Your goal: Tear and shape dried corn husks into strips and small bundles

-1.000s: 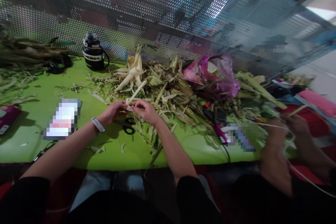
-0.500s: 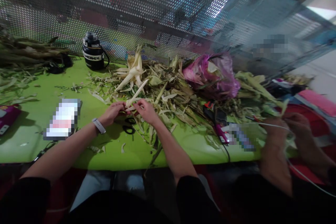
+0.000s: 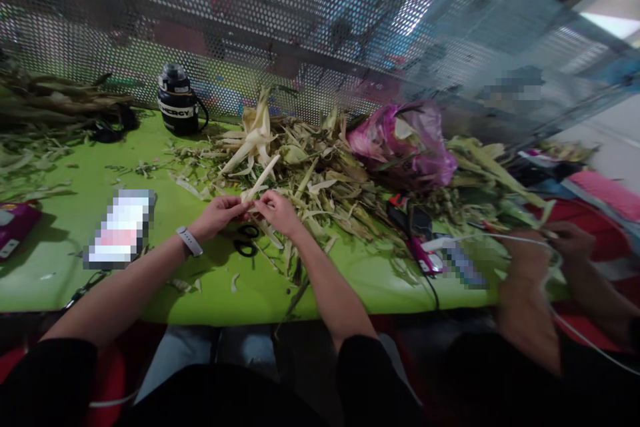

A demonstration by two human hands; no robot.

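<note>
A pale strip of corn husk (image 3: 263, 177) rises at a slant from between my two hands. My left hand (image 3: 223, 211) pinches its lower end, fingers closed. Close beside it, my right hand (image 3: 275, 209) is pinched on the same husk from the right. The fingertips of both hands nearly meet and partly hide the lower end. Black-handled scissors (image 3: 246, 247) lie on the green table (image 3: 220, 297) just below my hands, their blades hidden. Behind my hands, a figure of folded pale husk (image 3: 259, 132) stands against a heap of dried husks (image 3: 345, 203).
A phone (image 3: 120, 228) lies at left, near a black bottle (image 3: 177, 101). A pink plastic bag (image 3: 403, 143) sits behind the heap. A co-worker's hands (image 3: 565, 243) hold husk at right, beside a white cable (image 3: 505, 237). A perforated metal screen (image 3: 300, 27) stands behind the table.
The husk strip tilts slightly differently, its tip a little lower and further left. My hands stay almost in place. The co-worker's hands at right have shifted slightly.
</note>
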